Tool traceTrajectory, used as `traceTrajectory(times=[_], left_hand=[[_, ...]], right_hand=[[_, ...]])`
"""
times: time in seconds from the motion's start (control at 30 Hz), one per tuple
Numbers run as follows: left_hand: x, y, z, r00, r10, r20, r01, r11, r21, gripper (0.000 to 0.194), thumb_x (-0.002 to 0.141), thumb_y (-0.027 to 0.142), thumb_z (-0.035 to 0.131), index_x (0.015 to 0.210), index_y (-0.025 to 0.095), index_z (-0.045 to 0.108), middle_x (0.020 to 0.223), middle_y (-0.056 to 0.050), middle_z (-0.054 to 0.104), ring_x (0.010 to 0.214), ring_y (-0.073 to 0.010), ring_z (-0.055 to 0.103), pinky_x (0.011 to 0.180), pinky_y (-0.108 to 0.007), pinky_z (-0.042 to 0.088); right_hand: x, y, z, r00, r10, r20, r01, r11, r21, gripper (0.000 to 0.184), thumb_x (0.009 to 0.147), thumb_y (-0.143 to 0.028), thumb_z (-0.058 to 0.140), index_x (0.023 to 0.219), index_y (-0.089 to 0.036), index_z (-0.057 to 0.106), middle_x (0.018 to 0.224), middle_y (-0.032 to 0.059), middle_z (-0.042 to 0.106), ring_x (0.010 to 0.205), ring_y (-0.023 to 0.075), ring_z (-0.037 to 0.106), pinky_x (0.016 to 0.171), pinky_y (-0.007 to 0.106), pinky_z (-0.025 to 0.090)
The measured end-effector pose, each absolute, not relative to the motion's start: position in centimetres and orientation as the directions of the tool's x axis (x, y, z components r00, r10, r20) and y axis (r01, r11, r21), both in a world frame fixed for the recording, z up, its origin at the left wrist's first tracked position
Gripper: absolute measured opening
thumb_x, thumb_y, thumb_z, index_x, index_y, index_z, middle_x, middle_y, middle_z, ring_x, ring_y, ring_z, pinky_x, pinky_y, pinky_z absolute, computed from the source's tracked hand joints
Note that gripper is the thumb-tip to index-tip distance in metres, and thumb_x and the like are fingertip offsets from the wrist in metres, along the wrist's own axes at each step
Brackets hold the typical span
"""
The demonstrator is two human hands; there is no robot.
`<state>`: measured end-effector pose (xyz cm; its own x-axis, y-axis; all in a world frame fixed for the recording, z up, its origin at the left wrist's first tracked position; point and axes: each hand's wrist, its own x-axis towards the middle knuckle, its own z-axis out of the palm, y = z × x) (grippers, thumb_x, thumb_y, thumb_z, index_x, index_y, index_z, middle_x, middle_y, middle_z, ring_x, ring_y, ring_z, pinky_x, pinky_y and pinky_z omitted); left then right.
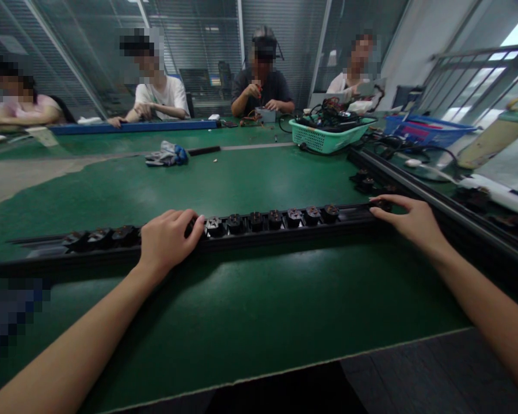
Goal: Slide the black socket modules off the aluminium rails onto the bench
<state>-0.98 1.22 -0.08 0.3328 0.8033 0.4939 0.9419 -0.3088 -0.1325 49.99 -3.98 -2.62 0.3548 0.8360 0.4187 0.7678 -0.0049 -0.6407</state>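
A long black channel-shaped rail [263,234] lies across the green table in front of me, with a row of black socket modules [255,221] seated along it. My left hand [166,238] is closed over the rail left of its middle, thumb beside one module and fingers over the far side. Further left, several more modules [99,234] sit in the channel. At the rail's right end, my right hand [397,214] has thumb and forefinger pinched round a dark socket module [383,204], which is partly hidden by the fingers.
Loose modules [363,181] lie beyond my right hand, near a long black rail [414,187]. A green basket [328,140] of cables, a blue basket [431,135] and gloves [167,154] stand farther back. Several people sit across the table, one behind a long blue bar [138,127].
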Motion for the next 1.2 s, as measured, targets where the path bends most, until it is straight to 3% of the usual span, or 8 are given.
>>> traceTrajectory(times=[0.23,0.4,0.6,0.97,1.13,1.2], left_hand=[[-0.9,1.1,0.1,0.338,0.803,0.491,0.94,-0.31,-0.14,0.052,0.104,0.051,0.031,0.094,0.019,0.071,0.092,-0.01,0.074,0.086,-0.0257,0.067,0.064,-0.034,0.036],[-0.9,1.1,0.2,0.333,0.806,0.489,0.943,-0.298,-0.149,0.052,0.104,0.051,0.03,0.094,0.02,0.071,0.09,-0.01,0.074,0.085,-0.0253,0.066,0.063,-0.033,0.036],[-0.8,1.0,0.2,0.33,0.808,0.488,0.943,-0.304,-0.134,0.051,0.103,0.051,0.032,0.094,0.021,0.071,0.091,-0.01,0.074,0.085,-0.025,0.066,0.064,-0.033,0.037],[-0.8,1.0,0.2,0.326,0.816,0.477,0.944,-0.306,-0.121,0.051,0.103,0.052,0.031,0.095,0.02,0.071,0.093,-0.01,0.075,0.088,-0.0258,0.067,0.066,-0.034,0.038],[-0.8,1.0,0.3,0.322,0.816,0.48,0.946,-0.299,-0.127,0.051,0.103,0.051,0.032,0.094,0.02,0.071,0.092,-0.01,0.075,0.087,-0.0258,0.067,0.065,-0.034,0.038],[-0.8,1.0,0.3,0.321,0.816,0.48,0.946,-0.299,-0.125,0.051,0.103,0.051,0.032,0.095,0.021,0.071,0.092,-0.01,0.075,0.087,-0.0258,0.067,0.065,-0.034,0.038]], right_hand=[[50.5,-4.1,-2.7,0.344,0.847,0.405,0.767,-0.005,-0.642,0.058,0.072,-0.059,0.072,0.112,-0.017,0.08,0.114,0.0114,0.078,0.118,0.0348,0.067,0.108,0.045,0.044],[51.1,-4.2,-3.0,0.34,0.849,0.405,0.777,-0.011,-0.629,0.057,0.073,-0.062,0.073,0.116,-0.025,0.08,0.118,0.007,0.077,0.13,0.0357,0.06,0.115,0.048,0.038],[51.0,-4.1,-2.7,0.321,0.852,0.414,0.799,-0.009,-0.601,0.056,0.074,-0.06,0.072,0.113,-0.022,0.081,0.116,0.0096,0.078,0.119,0.0339,0.068,0.11,0.046,0.043],[50.9,-3.9,-2.9,0.323,0.834,0.447,0.798,0.013,-0.602,0.051,0.075,-0.056,0.069,0.11,-0.021,0.081,0.112,0.0094,0.079,0.115,0.0335,0.069,0.107,0.045,0.046],[51.5,-3.9,-2.9,0.327,0.845,0.423,0.813,-0.024,-0.582,0.055,0.072,-0.062,0.071,0.111,-0.025,0.081,0.114,0.0077,0.078,0.122,0.0362,0.066,0.118,0.055,0.034],[51.7,-4.0,-2.7,0.312,0.852,0.421,0.82,-0.017,-0.573,0.056,0.073,-0.063,0.072,0.112,-0.025,0.081,0.114,0.0075,0.079,0.119,0.0356,0.067,0.116,0.054,0.036]])
